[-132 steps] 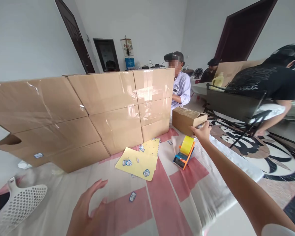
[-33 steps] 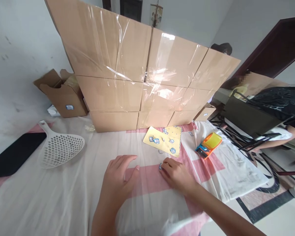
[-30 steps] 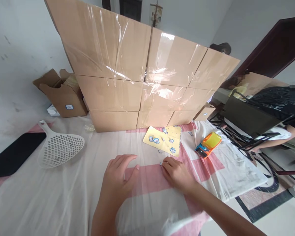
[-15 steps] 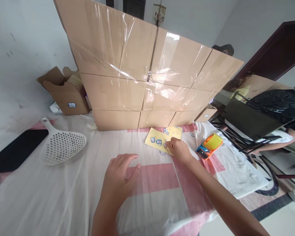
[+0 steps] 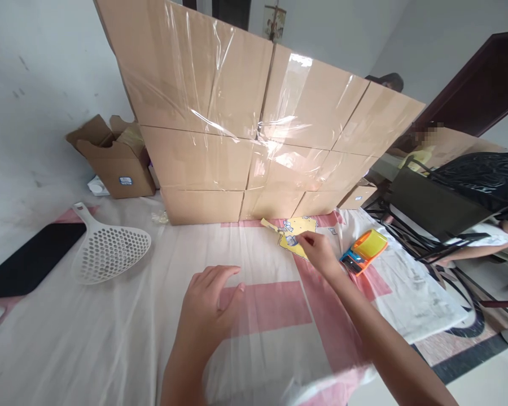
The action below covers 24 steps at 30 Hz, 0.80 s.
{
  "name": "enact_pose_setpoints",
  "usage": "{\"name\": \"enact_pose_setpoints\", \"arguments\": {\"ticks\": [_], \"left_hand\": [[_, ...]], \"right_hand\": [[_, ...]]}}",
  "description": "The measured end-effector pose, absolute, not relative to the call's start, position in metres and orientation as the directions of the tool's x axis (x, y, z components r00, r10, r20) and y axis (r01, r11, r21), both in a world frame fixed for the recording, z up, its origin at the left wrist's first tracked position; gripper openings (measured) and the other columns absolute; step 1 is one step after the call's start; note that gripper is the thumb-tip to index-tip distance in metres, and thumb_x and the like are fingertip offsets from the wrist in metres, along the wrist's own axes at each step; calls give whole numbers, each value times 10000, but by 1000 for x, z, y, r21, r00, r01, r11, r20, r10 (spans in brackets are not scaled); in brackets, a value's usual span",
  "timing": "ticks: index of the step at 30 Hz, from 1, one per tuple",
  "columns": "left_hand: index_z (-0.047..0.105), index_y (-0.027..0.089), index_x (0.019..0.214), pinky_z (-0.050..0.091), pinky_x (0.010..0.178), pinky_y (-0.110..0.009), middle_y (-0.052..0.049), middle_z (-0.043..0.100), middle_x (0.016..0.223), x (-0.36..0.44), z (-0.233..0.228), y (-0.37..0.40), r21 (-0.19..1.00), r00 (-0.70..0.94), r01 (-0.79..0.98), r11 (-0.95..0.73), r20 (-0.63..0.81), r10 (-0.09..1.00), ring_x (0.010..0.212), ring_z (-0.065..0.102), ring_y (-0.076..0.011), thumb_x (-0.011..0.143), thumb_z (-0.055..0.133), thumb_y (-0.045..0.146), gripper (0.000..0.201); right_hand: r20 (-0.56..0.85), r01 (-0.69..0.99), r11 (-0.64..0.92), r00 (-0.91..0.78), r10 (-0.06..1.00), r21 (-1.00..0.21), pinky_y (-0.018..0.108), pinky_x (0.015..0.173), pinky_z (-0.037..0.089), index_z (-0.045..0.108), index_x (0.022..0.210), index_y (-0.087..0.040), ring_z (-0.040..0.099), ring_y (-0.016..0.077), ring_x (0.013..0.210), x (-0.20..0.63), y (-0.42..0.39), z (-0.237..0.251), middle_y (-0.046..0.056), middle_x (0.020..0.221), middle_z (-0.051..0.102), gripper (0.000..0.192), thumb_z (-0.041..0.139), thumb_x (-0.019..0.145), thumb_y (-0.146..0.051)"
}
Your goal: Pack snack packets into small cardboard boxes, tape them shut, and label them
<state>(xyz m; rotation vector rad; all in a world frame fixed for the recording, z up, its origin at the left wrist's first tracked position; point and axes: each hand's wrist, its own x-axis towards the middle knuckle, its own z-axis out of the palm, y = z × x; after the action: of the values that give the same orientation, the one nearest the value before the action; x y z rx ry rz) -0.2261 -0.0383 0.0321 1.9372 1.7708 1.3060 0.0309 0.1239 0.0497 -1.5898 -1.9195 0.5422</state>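
Note:
My right hand (image 5: 317, 251) is closed in a pinch on the edge of a yellow paper strip (image 5: 271, 225), which is tilted up so that it looks narrow. A small white and blue label (image 5: 291, 241) shows close to the fingertips; whether it is fixed to the strip I cannot tell. Beneath and behind lies a yellow cut-out sheet (image 5: 302, 225) with a wavy edge and printed dots, partly covered by the hand. My left hand (image 5: 211, 304) hovers low over the tablecloth, fingers curved and thumb apart, holding nothing.
A wall of taped cardboard boxes (image 5: 203, 158) stands along the back. Right of my hand lies an orange and yellow tape dispenser (image 5: 364, 251). On the left are a white perforated scoop (image 5: 114, 248), a black flat pad (image 5: 34, 259) and an open carton (image 5: 114, 163). A person sits at right.
The yellow strip lay nearly flat with its labels facing up; now it is lifted and tilted, uncovering more of the dotted sheet. My right hand shifted slightly right; the left barely moved.

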Motion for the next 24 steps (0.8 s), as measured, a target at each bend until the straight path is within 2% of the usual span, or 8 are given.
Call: {"name": "enact_pose_setpoints", "arguments": {"ticks": [4, 8, 11, 15, 17, 19, 22, 24], "left_hand": [[640, 270, 1074, 472, 860, -393, -6, 743, 1031, -224, 33, -39, 684, -145, 691, -234, 449, 882, 972, 670, -226, 957, 522, 303, 170], [646, 273, 1071, 481, 848, -391, -2, 746, 1004, -226, 34, -38, 673, -153, 705, -224, 453, 878, 944, 679, -225, 951, 527, 304, 171], [652, 274, 1062, 490, 808, -380, 1, 749, 995, -226, 34, -37, 661, -127, 712, -237, 454, 882, 916, 685, -222, 944, 539, 313, 168], [650, 275, 1054, 488, 822, -390, -6, 746, 1007, -225, 33, -38, 667, -141, 713, -218, 441, 886, 927, 680, -227, 959, 516, 330, 173], [648, 276, 1061, 487, 827, -392, -8, 746, 1006, -225, 31, -38, 659, -140, 721, -216, 444, 885, 937, 679, -229, 963, 514, 334, 176], [649, 276, 1068, 490, 816, -387, -9, 748, 1000, -227, 30, -37, 637, -117, 735, -234, 458, 881, 932, 684, -228, 958, 528, 340, 176], [650, 273, 1071, 491, 816, -389, -19, 750, 1013, -228, 28, -37, 619, -113, 746, -243, 478, 871, 926, 687, -228, 956, 535, 351, 180], [647, 272, 1072, 490, 825, -396, -29, 749, 1025, -228, 27, -36, 625, -130, 745, -235, 481, 867, 930, 685, -233, 959, 525, 350, 184]], "right_hand": [[14, 735, 125, -155, 988, -667, 267, 494, 278, 379, 571, -240, 353, 119, 501, 40, 151, 65, -49, 521, 372, 352, 504, 853, -411], [-77, 778, 118, -208, 975, -617, 254, 488, 326, 513, 608, -215, 432, 122, 508, 39, 149, 63, -21, 568, 493, 314, 506, 868, -391], [-59, 847, 124, -180, 982, -517, 252, 548, 371, 598, 698, -200, 542, 142, 603, 35, 153, 56, 15, 685, 615, 269, 494, 909, -329], [-49, 945, 99, -120, 992, -311, 282, 658, 408, 611, 715, -189, 641, 218, 788, 22, 171, 45, 73, 791, 685, 171, 641, 868, -259], [-32, 973, 81, -90, 995, -217, 303, 697, 417, 647, 818, -184, 657, 262, 875, 18, 180, 44, 108, 884, 710, 111, 730, 820, -258], [-21, 983, 83, -87, 996, -165, 296, 719, 425, 670, 927, -201, 664, 257, 926, 23, 189, 52, 101, 972, 725, 180, 765, 817, -307], [5, 993, 46, -46, 999, -108, 280, 744, 430, 695, 966, -210, 667, 220, 966, 50, 205, 73, 89, 1022, 730, 157, 612, 954, -342], [36, 998, -47, 49, 998, -51, 307, 778, 433, 701, 1001, -150, 660, 235, 1006, 77, 217, 86, 151, 1069, 712, 246, 500, 1008, -291]]}}
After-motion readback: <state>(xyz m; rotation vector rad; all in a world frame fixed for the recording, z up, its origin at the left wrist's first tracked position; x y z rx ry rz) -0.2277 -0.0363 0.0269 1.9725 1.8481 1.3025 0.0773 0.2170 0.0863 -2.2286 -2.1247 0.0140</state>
